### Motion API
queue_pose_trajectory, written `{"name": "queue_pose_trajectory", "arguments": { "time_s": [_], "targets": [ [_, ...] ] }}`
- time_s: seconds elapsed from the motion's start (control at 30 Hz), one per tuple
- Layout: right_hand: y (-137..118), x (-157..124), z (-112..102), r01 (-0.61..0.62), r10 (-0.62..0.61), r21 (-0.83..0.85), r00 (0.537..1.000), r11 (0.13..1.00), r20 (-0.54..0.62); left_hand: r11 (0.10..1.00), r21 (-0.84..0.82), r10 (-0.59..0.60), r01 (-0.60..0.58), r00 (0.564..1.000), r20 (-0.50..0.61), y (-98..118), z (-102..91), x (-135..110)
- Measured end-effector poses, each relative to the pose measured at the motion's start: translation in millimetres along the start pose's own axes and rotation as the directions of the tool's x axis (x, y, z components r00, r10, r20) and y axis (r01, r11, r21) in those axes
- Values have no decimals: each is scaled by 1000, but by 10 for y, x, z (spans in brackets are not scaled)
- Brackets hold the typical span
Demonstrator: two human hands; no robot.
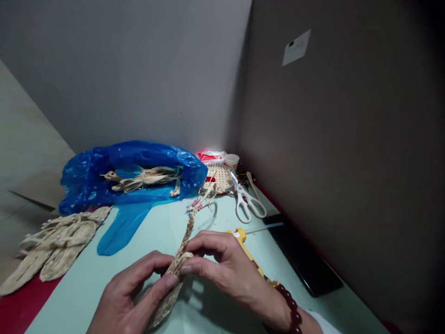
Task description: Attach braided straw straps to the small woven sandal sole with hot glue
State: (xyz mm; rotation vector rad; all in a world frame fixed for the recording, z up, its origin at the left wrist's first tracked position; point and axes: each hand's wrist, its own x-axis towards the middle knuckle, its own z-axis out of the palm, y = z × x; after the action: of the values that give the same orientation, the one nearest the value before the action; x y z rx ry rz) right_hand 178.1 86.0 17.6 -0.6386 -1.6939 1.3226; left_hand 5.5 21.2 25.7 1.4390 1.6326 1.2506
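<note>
Between my hands is a woven straw sole (167, 300), tilted on edge above the table. My left hand (134, 292) grips its near side, thumb on the face and fingers behind. Higher up, my right hand (222, 264) pinches its upper end between thumb and forefinger. From there a plaited straw braid (188, 231) runs away over the table to loose, frayed strands (205, 199). Some of my fingers and the sole's lower end are hidden. A yellow glue gun (243, 241) with a clear glue stick lies partly behind my right hand.
A blue plastic bag (139, 150) holding a tied straw bundle (149, 177) lies at the back left. Straw sandals (66, 239) rest at the left edge. White-handled scissors (247, 202), a woven basket (222, 178), a paper cup (232, 160) and a black flat device (306, 257) are rightward.
</note>
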Motion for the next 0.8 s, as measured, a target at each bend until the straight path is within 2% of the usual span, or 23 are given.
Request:
{"name": "queue_pose_trajectory", "arguments": {
  "time_s": [0.17, 0.27, 0.37, 0.53, 0.7, 0.8],
  "targets": [
    [-22, -10, -12, 40, -41, -39, 999, 998, -24, 999, -30, -30, 28, 996, -85, -49, -13, -60],
    [-25, -20, 4, 55, -56, -46, 998, 997, -20, 999, 52, 7, 3, 982, -186, -85, 12, -93],
    [-54, -34, 9, 22, -23, -30, 999, 999, -24, 996, 81, 62, -44, 971, -230, -119, 18, -112],
    [-170, -31, -69, -31, 31, -18, 1000, 999, -1, 986, 118, 139, -117, 969, -204, -141, -16, -119],
    [-207, 1, -121, -20, 21, 66, 1000, 998, -12, 981, 71, 186, -182, 981, -59, -98, -9, -98],
    [-185, 10, -102, 3, -1, 123, 1000, 992, -24, 969, 24, 246, -245, 969, -35, -83, 16, -83]
  ]
}}
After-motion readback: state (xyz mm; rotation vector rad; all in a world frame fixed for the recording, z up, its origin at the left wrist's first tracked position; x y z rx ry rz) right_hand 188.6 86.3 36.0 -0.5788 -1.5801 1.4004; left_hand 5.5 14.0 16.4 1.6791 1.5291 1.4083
